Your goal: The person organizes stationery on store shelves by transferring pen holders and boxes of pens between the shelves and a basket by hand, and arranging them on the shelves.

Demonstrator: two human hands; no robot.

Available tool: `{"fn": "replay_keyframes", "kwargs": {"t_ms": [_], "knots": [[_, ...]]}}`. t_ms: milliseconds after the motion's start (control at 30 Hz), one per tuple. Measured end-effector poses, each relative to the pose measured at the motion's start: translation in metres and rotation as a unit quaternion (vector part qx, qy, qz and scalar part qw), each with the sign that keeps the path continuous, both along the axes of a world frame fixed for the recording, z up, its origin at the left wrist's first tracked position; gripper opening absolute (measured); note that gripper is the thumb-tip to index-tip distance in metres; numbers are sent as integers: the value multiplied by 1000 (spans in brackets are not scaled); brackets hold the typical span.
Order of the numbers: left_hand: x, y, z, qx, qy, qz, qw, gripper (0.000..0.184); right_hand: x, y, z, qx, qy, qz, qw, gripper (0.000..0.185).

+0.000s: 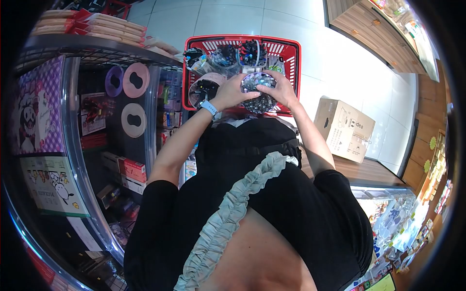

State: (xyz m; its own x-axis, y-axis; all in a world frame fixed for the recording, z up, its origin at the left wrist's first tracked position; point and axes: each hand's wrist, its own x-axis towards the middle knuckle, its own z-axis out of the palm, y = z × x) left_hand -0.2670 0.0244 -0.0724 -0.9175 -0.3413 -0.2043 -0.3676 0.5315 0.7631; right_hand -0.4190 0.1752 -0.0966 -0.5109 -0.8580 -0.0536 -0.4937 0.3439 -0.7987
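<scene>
My left hand, with a light blue watch on its wrist, and my right hand are wrapped around a round tub from both sides. Its rim looks pale purple, and it is packed with small shiny pieces, perhaps pen tops; I cannot make out exactly what they are. Just below it, on the near side, is a dark, glittery cluster. Both hands are over the near part of a red shopping basket. Close to my left hand, a pinkish round container in the basket has black items in it.
More clear containers full of pen-like items stand along the basket's far side. Shelves with stationery run along my left. A cardboard box sits at the right, and a wooden drawer cabinet stands beyond on the tiled floor.
</scene>
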Motion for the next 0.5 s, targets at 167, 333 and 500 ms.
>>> {"fn": "replay_keyframes", "kwargs": {"t_ms": [167,333,500], "knots": [[-6,5,-5,-34,-35,40,998,70,-15,14,1,-58,-367,-71,926,51],[-6,2,-15,-31,-32,18,999,79,-17,44,10,-12,-142,66,988,71],[1,4,0,-30,-30,-71,997,103,-8,41,8,11,-106,29,994,74]]}}
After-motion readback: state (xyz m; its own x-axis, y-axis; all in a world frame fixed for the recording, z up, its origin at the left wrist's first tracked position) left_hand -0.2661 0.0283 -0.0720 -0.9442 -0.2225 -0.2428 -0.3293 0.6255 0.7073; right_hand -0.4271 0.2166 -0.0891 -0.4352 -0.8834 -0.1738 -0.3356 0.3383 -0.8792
